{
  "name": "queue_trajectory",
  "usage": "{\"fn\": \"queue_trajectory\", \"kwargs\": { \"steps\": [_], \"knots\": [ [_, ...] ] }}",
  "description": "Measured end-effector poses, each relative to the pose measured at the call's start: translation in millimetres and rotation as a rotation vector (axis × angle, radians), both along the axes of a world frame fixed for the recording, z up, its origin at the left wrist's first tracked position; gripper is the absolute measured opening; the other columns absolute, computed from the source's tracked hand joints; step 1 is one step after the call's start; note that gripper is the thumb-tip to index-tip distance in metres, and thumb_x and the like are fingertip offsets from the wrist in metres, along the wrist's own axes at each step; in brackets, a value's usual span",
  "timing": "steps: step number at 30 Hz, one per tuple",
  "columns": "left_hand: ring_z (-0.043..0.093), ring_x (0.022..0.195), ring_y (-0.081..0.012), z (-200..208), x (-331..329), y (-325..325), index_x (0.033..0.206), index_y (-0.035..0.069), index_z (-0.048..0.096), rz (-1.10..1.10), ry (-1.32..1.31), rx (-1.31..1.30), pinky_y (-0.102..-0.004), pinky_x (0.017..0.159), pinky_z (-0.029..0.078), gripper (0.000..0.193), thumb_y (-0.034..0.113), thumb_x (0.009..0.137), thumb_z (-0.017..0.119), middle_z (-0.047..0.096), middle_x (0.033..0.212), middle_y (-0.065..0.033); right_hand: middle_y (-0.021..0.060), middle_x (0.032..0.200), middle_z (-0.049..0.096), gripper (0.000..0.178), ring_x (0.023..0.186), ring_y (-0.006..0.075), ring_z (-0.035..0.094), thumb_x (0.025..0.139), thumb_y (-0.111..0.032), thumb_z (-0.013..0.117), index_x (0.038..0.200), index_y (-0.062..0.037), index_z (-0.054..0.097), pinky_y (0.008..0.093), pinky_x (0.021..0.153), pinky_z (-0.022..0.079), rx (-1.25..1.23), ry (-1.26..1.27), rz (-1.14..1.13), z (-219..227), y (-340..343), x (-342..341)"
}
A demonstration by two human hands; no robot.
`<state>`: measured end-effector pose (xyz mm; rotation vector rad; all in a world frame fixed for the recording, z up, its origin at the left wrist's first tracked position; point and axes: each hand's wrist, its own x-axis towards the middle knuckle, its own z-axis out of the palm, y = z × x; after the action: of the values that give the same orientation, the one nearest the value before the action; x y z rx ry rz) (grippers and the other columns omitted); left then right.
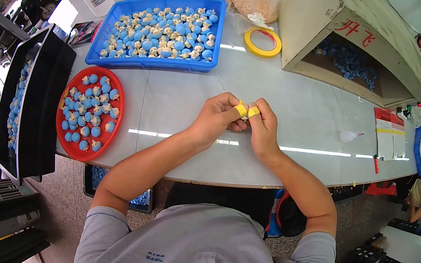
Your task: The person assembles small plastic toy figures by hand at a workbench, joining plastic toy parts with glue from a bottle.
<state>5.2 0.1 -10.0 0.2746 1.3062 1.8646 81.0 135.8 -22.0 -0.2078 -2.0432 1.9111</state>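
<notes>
Over the middle of the table, my left hand (220,114) and my right hand (263,127) meet, fingers bent and thumbs side by side. Yellow tape wraps both thumbs. Pinched between them is a small pale piece (245,117), mostly covered by the fingers, so its full shape cannot be made out. To the left lies a round red tray (113,141) with several small blue-and-cream figure parts spread in it. Behind it, a blue rectangular tray (151,64) is filled with many more of the same parts.
A roll of yellow tape (263,42) lies beyond my hands, beside an open metal cabinet (313,24) holding blue parts. A black crate (42,112) stands at the far left. Rightward are a small translucent bottle (349,136), a red marker (376,164) and papers (390,137).
</notes>
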Motion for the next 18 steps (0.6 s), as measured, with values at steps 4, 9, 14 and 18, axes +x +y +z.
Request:
{"fn": "queue_trajectory", "kwargs": {
  "steps": [4, 9, 14, 18],
  "knots": [
    [0.065, 0.076, -0.0137, 1, 0, 0, 0.098, 0.005, 0.055, 0.004, -0.002, -0.009, -0.0249, 0.068, 0.051, 0.011, 0.014, 0.095, 0.059, 0.065, 0.086, -0.0073, -0.0025, 0.07, 0.041, 0.026, 0.069, 0.0055, 0.034, 0.099, -0.014, 0.047, 0.076, -0.0055, 0.038, 0.0248, 0.058, 0.035, -0.007, 0.001, 0.001, 1, 0, 0],
    [0.065, 0.077, -0.0135, 0, -1, 0, 0.1, 0.005, 0.055, -0.008, 0.019, 0.006, -0.0252, 0.069, 0.052, 0.011, 0.014, 0.095, 0.06, 0.065, 0.087, -0.0071, -0.0027, 0.07, 0.043, 0.027, 0.069, 0.0054, 0.035, 0.1, -0.015, 0.048, 0.076, -0.0059, 0.04, 0.0247, 0.059, 0.035, 0.005, 0.003, -0.002, 1, 1, 0],
    [0.066, 0.081, -0.0138, 4, -3, 0, 0.103, 0.004, 0.055, 0.038, 0.041, -0.007, -0.0254, 0.07, 0.051, 0.015, 0.016, 0.095, 0.061, 0.066, 0.09, -0.0081, -0.0027, 0.074, 0.048, 0.022, 0.07, 0.0048, 0.038, 0.101, -0.018, 0.048, 0.082, -0.0052, 0.046, 0.0237, 0.06, 0.036, -0.013, -0.026, 0.017, 5, 3, -2],
    [0.066, 0.09, -0.0152, 7, -5, 1, 0.108, 0.002, 0.053, 0.161, 0.148, -0.034, -0.0261, 0.074, 0.053, 0.02, 0.016, 0.096, 0.061, 0.067, 0.1, -0.0115, -0.001, 0.083, 0.054, 0.01, 0.07, 0.0049, 0.045, 0.098, -0.013, 0.053, 0.099, -0.0033, 0.051, 0.0221, 0.062, 0.04, -0.179, -0.037, -0.019, 12, 5, -5]
  ]
}}
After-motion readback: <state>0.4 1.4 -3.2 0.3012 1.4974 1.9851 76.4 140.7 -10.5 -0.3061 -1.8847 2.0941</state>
